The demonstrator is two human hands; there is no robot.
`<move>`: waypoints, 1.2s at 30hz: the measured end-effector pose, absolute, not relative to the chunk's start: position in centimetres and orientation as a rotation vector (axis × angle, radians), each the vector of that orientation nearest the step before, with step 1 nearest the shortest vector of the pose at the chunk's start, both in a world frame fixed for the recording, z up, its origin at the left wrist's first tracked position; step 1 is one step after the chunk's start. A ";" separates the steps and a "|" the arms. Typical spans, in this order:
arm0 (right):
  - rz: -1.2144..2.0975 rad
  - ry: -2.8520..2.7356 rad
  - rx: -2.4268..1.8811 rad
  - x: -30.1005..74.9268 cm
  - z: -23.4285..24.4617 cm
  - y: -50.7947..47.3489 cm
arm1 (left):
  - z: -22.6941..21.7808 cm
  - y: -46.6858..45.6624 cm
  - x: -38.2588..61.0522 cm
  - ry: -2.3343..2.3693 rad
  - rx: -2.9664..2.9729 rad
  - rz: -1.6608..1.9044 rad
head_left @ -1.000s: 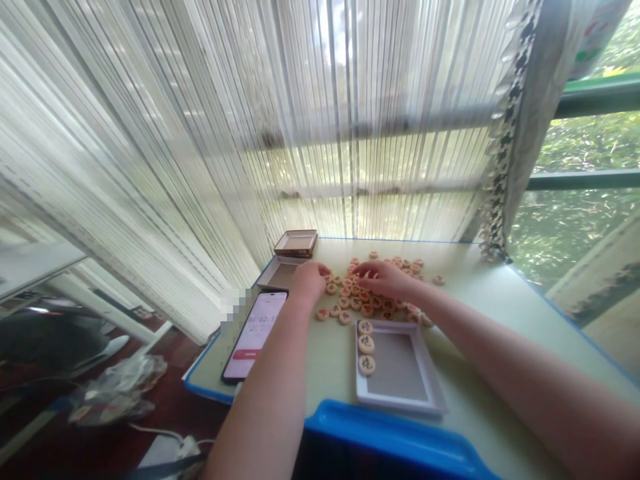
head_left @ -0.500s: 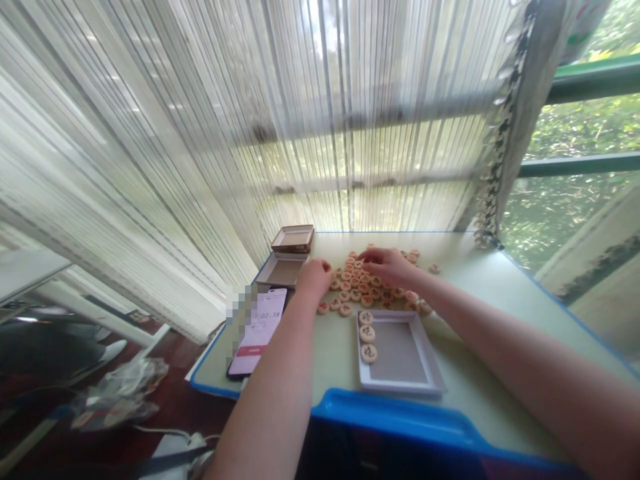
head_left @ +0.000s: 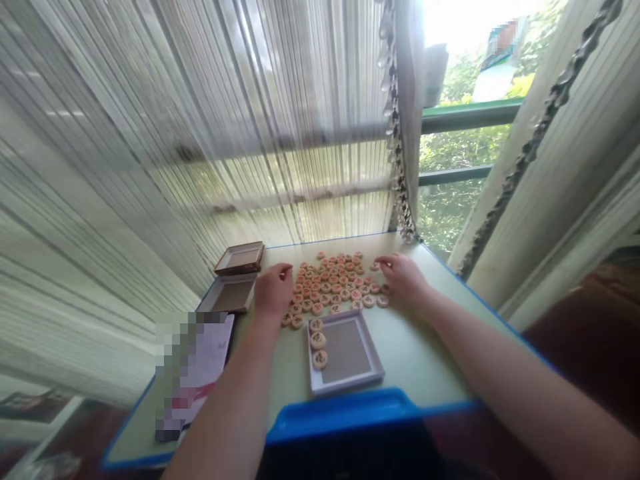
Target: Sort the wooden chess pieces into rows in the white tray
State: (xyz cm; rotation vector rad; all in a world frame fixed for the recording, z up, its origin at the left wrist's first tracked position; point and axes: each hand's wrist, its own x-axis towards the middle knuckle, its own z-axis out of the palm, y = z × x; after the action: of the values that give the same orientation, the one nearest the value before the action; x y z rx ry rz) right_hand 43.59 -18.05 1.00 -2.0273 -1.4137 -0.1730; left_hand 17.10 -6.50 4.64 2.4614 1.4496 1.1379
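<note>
Right hand (head_left: 404, 275) half-curled, fingertips at outlying disc (head_left: 374, 267), grip unclear | left hand (head_left: 273, 292) curled beside disc pile (head_left: 335, 289), contents unclear | three discs (head_left: 319, 341) lined inside tray (head_left: 346, 385), likely for order | tray by near edge of bench (head_left: 425, 360), probably for reach

Many rnd, pale pieces (head_left: 326, 288) w/ red or black characters are clustered just beyond a shallow white-rimmed box (head_left: 347, 350) w/ grey base; 3 black-marked discs (head_left: 318, 341) are lined up along its L side.
</note>
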 end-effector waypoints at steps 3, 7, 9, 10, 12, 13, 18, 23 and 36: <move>-0.117 -1.510 -2.079 44.6 0.3 -17.2 | 4.9 -7.3 17.8 1.248 2.484 1.174; -0.094 -1.575 -2.051 44.6 0.6 -16.9 | 5.2 -7.9 19.7 1.056 2.455 0.920; -0.084 -1.589 -2.035 44.4 0.6 -16.9 | 5.3 -7.8 21.2 0.985 2.455 0.776; -0.064 -1.594 -2.038 44.3 0.7 -17.0 | 5.4 -7.7 22.1 0.966 2.449 0.775; -0.014 -1.583 -2.071 44.2 0.7 -17.0 | 5.7 -7.5 23.7 0.896 2.508 0.764; 0.004 -1.576 -2.090 44.2 0.7 -16.9 | 5.8 -7.4 24.5 0.860 2.568 0.768; -0.052 -1.680 -2.075 44.5 1.2 -17.0 | 6.5 -6.1 27.6 0.762 2.752 0.593; -0.091 -1.802 -1.987 44.4 1.8 -17.2 | 6.4 -4.9 28.9 0.636 2.782 0.455; -0.092 -1.795 -1.996 44.0 1.8 -17.1 | 5.4 -2.9 27.9 0.720 3.013 0.234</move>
State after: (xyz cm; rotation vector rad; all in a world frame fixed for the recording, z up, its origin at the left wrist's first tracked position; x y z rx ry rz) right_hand 43.98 -17.15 1.83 -1.9961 -1.7947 -0.0920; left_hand 27.85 -2.94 5.35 3.0131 0.7196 0.2336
